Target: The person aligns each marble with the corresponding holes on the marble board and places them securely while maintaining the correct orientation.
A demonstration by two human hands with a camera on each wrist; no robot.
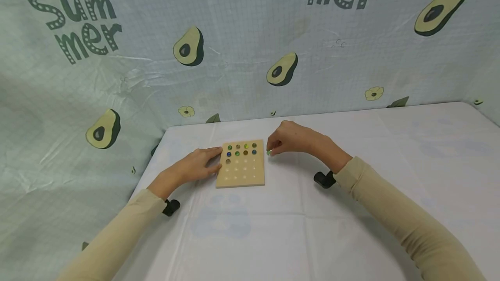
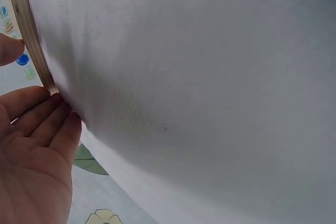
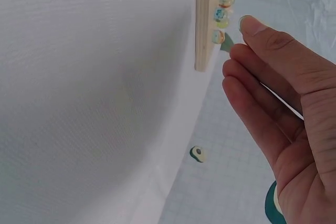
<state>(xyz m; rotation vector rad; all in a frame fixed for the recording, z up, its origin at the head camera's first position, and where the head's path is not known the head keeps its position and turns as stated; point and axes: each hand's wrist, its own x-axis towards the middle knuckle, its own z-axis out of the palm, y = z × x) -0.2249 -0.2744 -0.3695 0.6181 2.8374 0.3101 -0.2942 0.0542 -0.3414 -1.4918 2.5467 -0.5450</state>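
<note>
A square wooden board (image 1: 240,181) with rows of round hollows lies on the table. Glass marbles fill its two far rows, and one more marble (image 1: 228,161) sits at the left of the third row. My left hand (image 1: 197,164) rests against the board's left edge, fingers and thumb extended and touching the wood. Just off the board's right edge, my right hand (image 1: 290,138) pinches a green marble (image 1: 268,152) between thumb and fingertips. In the right wrist view the curled fingers mostly hide that marble, and the board's side (image 3: 202,30) stands close to the thumb.
A white cloth (image 1: 273,237) with faint blue prints covers the table. Behind it hangs a pale curtain (image 1: 234,90) printed with avocados and lettering. Each wrist carries a small black camera, such as the right one (image 1: 324,180).
</note>
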